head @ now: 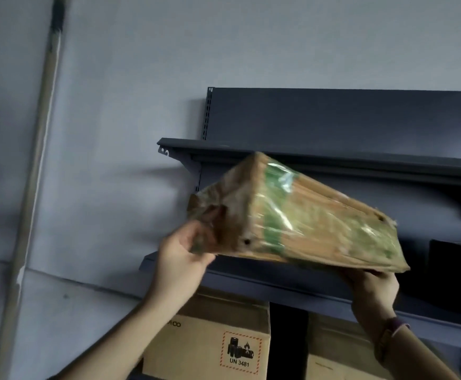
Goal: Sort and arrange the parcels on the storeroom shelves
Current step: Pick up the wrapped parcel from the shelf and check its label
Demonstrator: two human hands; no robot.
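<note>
A worn brown cardboard parcel [300, 218] wrapped in clear film with green tape bands is held up, tilted, in front of the dark grey metal shelving. My left hand [180, 259] grips its torn left end. My right hand [372, 289] supports its lower right corner from beneath. The parcel hangs between the upper shelf [361, 160] and the middle shelf [265, 281], touching neither as far as I can tell.
Below the middle shelf stand two cardboard boxes, one with a UN 3481 battery label [210, 341] and another [341, 352] to its right. A dark object [454, 278] sits on the middle shelf at right. A wooden pole [34, 171] leans on the wall at left.
</note>
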